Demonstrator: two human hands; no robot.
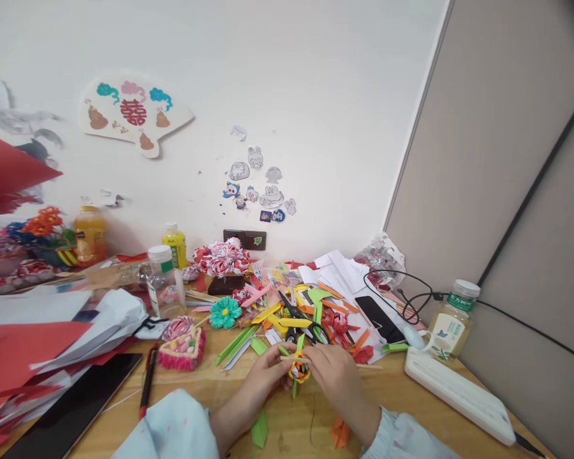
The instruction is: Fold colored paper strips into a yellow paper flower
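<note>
A small folded-paper flower (299, 370) in yellow, orange and green is between my two hands, low over the wooden table. My left hand (262, 381) closes its fingers around the flower's left side. Across the flower's top lies a thin wooden stick (369, 366), which my right hand (333, 373) pinches; its far end sticks out past the palm. Just beyond the hands are black-handled scissors (299, 322) among yellow, green and orange paper strips (268, 313). A green paper piece (259, 430) and an orange one (340, 432) lie on the near side.
To the right stand a white power strip (459, 395), a jar (452, 322) and a phone (379, 319). Leftward are a dark tablet (74, 408), a red-black pen (148, 381), a heart-shaped box (182, 349) and red paper (23, 347). A black cable (530, 330) runs along the right.
</note>
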